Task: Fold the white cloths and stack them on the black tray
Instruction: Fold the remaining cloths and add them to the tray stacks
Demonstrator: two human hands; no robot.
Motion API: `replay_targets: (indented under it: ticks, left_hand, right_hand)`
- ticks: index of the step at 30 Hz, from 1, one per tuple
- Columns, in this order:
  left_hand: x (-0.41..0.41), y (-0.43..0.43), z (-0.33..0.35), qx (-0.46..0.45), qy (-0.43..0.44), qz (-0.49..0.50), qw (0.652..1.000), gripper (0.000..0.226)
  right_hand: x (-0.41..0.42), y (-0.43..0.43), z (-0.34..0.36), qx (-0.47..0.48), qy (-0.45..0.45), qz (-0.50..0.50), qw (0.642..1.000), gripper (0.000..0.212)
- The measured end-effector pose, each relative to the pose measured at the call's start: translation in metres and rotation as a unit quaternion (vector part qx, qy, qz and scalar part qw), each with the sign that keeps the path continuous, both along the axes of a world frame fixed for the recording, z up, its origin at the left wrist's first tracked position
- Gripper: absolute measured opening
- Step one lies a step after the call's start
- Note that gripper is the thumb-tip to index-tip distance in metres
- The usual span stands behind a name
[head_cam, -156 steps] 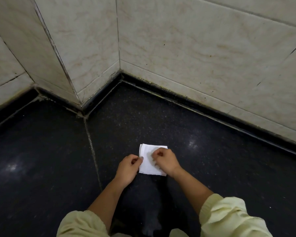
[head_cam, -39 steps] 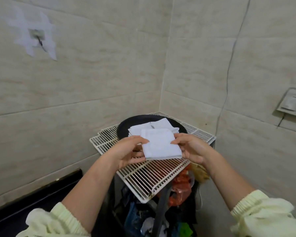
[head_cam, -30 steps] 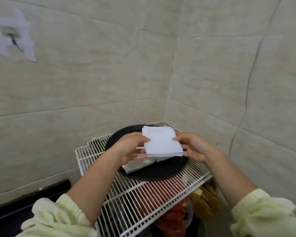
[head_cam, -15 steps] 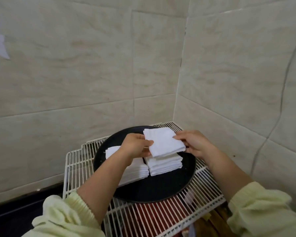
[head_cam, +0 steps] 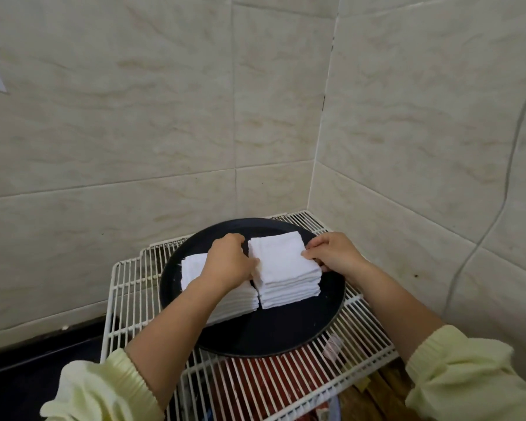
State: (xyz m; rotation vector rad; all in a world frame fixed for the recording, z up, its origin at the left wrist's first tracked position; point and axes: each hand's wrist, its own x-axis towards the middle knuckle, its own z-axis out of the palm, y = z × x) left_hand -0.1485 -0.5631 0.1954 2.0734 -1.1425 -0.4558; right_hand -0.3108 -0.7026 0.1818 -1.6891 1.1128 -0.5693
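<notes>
A round black tray [head_cam: 286, 335] lies on a white wire rack. Two stacks of folded white cloths stand on it side by side. The folded white cloth [head_cam: 281, 256] lies on top of the right stack [head_cam: 289, 291]. My left hand [head_cam: 230, 261] grips its left edge and my right hand [head_cam: 331, 253] pinches its right edge. My left arm hides part of the left stack [head_cam: 195, 268].
The white wire rack [head_cam: 128, 299] sits in a corner of beige tiled walls. Red and other coloured items show through the rack below. A dark counter edge [head_cam: 28, 360] runs at the lower left. A thin cable [head_cam: 510, 165] hangs down the right wall.
I carried the folded cloth from the dark counter to the tray. In the last half second both hands lowered it from above onto the right stack.
</notes>
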Motion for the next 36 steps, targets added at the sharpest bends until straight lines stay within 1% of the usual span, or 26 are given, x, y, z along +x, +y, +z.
replay_targets:
  ticks: [2,3,4,6,8,10,13,18,21,23,25,28,33,36]
  left_hand:
    - [-0.004,0.001,0.002,0.001,-0.138,0.000,0.990,0.010]
    - [-0.006,0.001,0.001,-0.014,-0.183,-0.004,0.983,0.022]
    - [-0.008,0.000,0.000,-0.031,-0.209,-0.022,0.977,0.029]
    - [-0.012,-0.002,-0.002,-0.038,-0.270,-0.072,0.959,0.033]
    - [-0.011,-0.003,-0.007,0.005,-0.331,-0.104,0.938,0.039]
    - [-0.007,-0.003,-0.013,0.053,-0.355,-0.108,0.927,0.044]
    - [-0.002,-0.002,-0.019,0.076,-0.364,-0.109,0.922,0.045]
    - [0.002,0.000,-0.024,0.081,-0.360,-0.114,0.922,0.046]
    - [0.001,0.000,-0.023,0.074,-0.339,-0.121,0.930,0.047]
    - [0.001,0.001,-0.020,0.041,-0.300,-0.116,0.946,0.045]
    - [0.005,0.006,-0.016,-0.012,-0.264,-0.094,0.960,0.040]
    - [0.017,0.020,-0.007,-0.064,-0.242,-0.052,0.967,0.034]
    - [0.041,0.066,0.000,-0.069,-0.225,0.015,0.972,0.031]
    - [0.060,0.116,-0.002,-0.063,-0.205,0.070,0.974,0.029]
  right_hand:
    - [0.000,-0.002,0.002,-0.102,0.020,-0.012,0.995,0.012]
    - [0.002,-0.002,0.002,-0.142,0.021,-0.009,0.990,0.012]
    - [0.004,0.000,0.002,-0.168,0.017,0.003,0.986,0.012]
    - [0.010,0.003,-0.003,-0.199,0.028,0.036,0.979,0.011]
    - [0.014,0.004,-0.010,-0.210,0.053,0.060,0.974,0.013]
    - [0.017,0.003,-0.015,-0.204,0.066,0.068,0.974,0.017]
    - [0.019,0.001,-0.019,-0.192,0.081,0.080,0.975,0.021]
    - [0.019,0.001,-0.019,-0.188,0.102,0.104,0.971,0.028]
    - [0.020,0.001,-0.015,-0.207,0.126,0.100,0.965,0.028]
    - [0.021,0.004,-0.009,-0.237,0.150,0.092,0.955,0.026]
    - [0.024,0.010,-0.001,-0.283,0.168,0.087,0.940,0.026]
    - [0.035,0.027,0.010,-0.348,0.170,0.107,0.916,0.026]
    - [0.069,0.074,0.022,-0.370,0.150,0.160,0.903,0.025]
    - [0.102,0.120,0.026,-0.382,0.127,0.198,0.894,0.026]
